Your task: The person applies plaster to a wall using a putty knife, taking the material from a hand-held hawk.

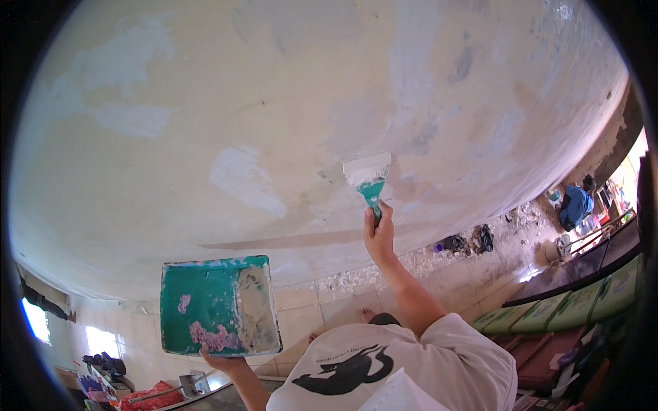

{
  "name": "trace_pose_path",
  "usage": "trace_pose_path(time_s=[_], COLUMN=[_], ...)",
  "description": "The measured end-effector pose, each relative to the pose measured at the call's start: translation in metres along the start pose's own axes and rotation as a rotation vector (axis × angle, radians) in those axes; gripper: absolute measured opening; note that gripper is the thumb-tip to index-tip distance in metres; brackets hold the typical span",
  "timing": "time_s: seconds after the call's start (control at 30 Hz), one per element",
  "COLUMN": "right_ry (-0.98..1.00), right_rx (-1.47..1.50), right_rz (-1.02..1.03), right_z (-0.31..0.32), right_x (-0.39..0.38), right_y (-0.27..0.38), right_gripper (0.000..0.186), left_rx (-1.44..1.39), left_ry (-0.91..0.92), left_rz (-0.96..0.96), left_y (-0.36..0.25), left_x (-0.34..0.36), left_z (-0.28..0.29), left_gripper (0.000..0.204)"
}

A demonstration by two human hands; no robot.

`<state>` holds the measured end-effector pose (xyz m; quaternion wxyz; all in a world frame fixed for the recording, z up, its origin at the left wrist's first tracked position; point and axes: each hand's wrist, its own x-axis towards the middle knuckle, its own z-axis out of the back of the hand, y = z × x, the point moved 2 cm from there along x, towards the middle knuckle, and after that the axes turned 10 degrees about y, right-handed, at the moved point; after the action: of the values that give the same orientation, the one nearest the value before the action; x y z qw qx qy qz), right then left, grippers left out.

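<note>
My right hand [379, 238] is closed round the green handle of a wide putty knife [371, 190]. White filler coats the blade, which is at the wall [171, 198]; whether it presses on the surface I cannot tell. Low on the left, my left hand [218, 359] grips the near edge of a green paint tray [205, 284], its fingers mostly hidden beneath. Greyish filler [255, 301] fills the tray's right side, and pinkish lumps [214, 337] stick near its front edge. Pale patches of filler [247, 179] mark the cream wall in several places.
Plaster crumbs and black plastic bags [483, 238] lie on the tiled floor along the wall's foot. Green-cushioned seating [569, 301] stands at the right, with a blue bag [576, 207] beyond. A red bundle [152, 396] and other clutter sit at lower left.
</note>
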<state>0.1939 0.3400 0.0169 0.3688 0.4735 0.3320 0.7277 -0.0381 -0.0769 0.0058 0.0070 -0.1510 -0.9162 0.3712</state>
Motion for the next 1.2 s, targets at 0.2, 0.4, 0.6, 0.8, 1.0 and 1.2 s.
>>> trace_pose_path(time_s=[0.2,0.4,0.6,0.8,1.0,1.2], right_ry=[-0.146,-0.052,0.076,0.048,0.101,0.17], right_rx=[-0.005,0.001,-0.05,0.015,0.012,0.01], right_rz=[0.305,0.153,0.077,0.259,0.144,0.049], right_z=[0.006,-0.004,-0.017,-0.004,-0.02,-0.024], right_x=[0.029,0.055,-0.008,0.01,0.028,0.026], right_y=[0.057,0.097,-0.003,-0.003,0.011,-0.005], right_gripper=[0.036,0.037,0.038,0.033,0.026,0.028], left_rx=[0.053,-0.04,-0.029,-0.009,-0.043,-0.017], left_ry=[-0.01,0.067,0.009,0.069,0.086,0.104], left_rz=[-0.048,-0.022,-0.036,-0.03,-0.005,0.028], left_y=[-0.004,-0.001,0.001,0.003,0.002,0.001], left_x=[-0.005,-0.001,-0.005,0.004,0.004,0.004], left_z=[-0.021,-0.006,-0.017,0.008,0.005,0.006], left_gripper=[0.077,0.071,0.076,0.075,0.074,0.071])
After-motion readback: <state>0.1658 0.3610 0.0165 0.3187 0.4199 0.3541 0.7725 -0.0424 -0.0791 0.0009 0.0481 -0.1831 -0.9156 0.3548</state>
